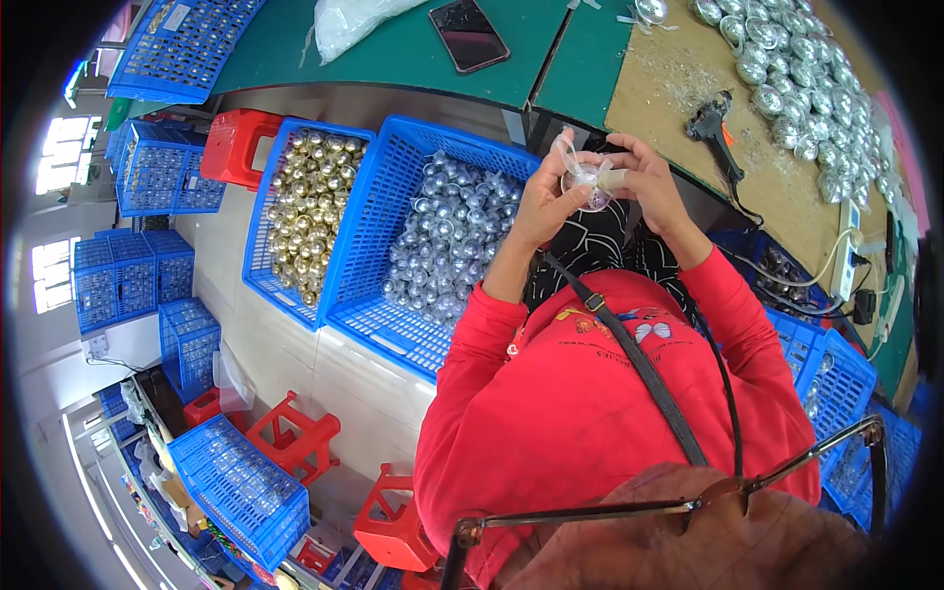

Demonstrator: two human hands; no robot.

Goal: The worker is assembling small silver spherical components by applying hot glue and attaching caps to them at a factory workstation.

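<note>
Held up above my lap is a small shiny ball ornament (596, 200) with a pale, see-through ribbon at its top. My left hand (547, 203) pinches it from the left, thumb and fingers closed at the ribbon. From the other side my right hand (649, 185) grips it too, with pale coverings on some fingertips. The fingers hide part of the ball. To the right of my hands, a black glue gun (710, 126) lies on the brown board (669, 84), beside a large group of silver balls (796, 84).
Left of my legs stand a blue crate (379, 339) of silver balls and another blue crate (258, 265) of gold ones. A phone (469, 35) rests on the green table (393, 64). Red stools (295, 438) and stacked crates (133, 280) occupy the floor. Cables run by a power strip (844, 258).
</note>
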